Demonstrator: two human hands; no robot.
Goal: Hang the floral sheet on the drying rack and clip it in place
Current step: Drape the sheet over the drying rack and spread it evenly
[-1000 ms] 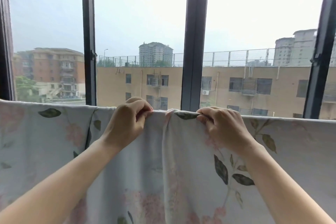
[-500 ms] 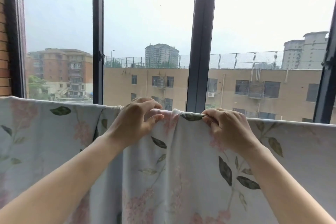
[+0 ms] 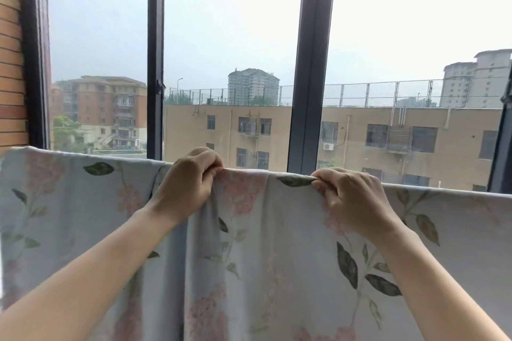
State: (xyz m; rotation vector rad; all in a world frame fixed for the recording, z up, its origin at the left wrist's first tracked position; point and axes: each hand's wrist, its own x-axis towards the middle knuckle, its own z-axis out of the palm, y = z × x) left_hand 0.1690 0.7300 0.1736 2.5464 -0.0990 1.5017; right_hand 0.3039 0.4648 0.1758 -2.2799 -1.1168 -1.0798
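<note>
The floral sheet hangs across the lower half of the frame. Its top fold runs from the left edge to the right edge, just below the window frame. The drying rack is hidden under that fold, and its bar can only be inferred from the straight line of the cloth.

The left hand, at centre left, has its grip closed on the fold, with the fingers curled over the top and a bunch of fabric pinched beneath. The right hand, at centre right, pinches the fold between thumb and curled fingers, next to a printed leaf. Between the two hands the cloth lies fairly flat. Below the left hand a vertical pleat gathers and drops toward the bottom of the frame.

The step in hand looks like spreading the sheet along the bar. To do it well, the person would likely anchor one hand and draw the other sideways along the fold, so the pleat opens rather than slides. The pull should run along the bar, not downward, or the near side may drag the sheet off. No clip is in view, and clipping would best wait until the fold lies smooth.
</note>
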